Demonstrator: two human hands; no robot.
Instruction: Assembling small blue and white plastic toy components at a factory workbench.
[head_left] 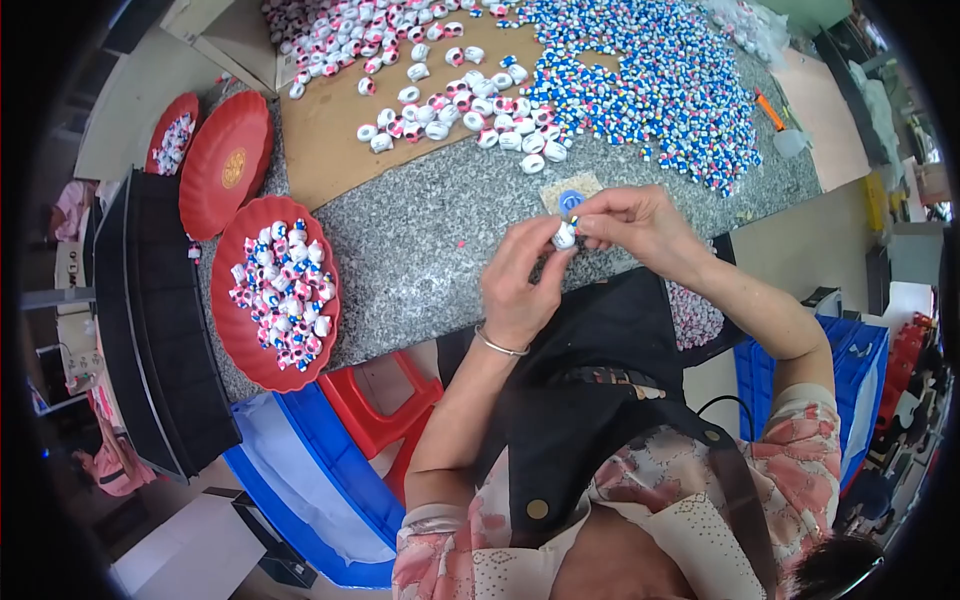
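Note:
My left hand (pixel 522 280) pinches a small white toy piece (pixel 563 238) between thumb and fingertips, just over the table's front edge. My right hand (pixel 645 228) meets it from the right, its fingers closed on a tiny blue-and-yellow piece (pixel 574 222) at the top of the white one. Whether the two pieces are joined is too small to tell. Just beyond the fingers, a round blue item (pixel 571 200) rests on a beige pad (pixel 583 184). Farther back lie loose white-and-pink hollow pieces (pixel 438 130), beside a wide heap of small blue-and-white pieces (pixel 640 90).
A scalloped red plate (pixel 228 325) at the left holds white, pink and blue figures (pixel 285 290). Behind it stand another red plate (pixel 205 195) and a smaller red dish (pixel 160 125). An orange-handled tool (pixel 768 110) lies far right. Blue crates (pixel 310 450) and a red stool (pixel 375 400) stand below.

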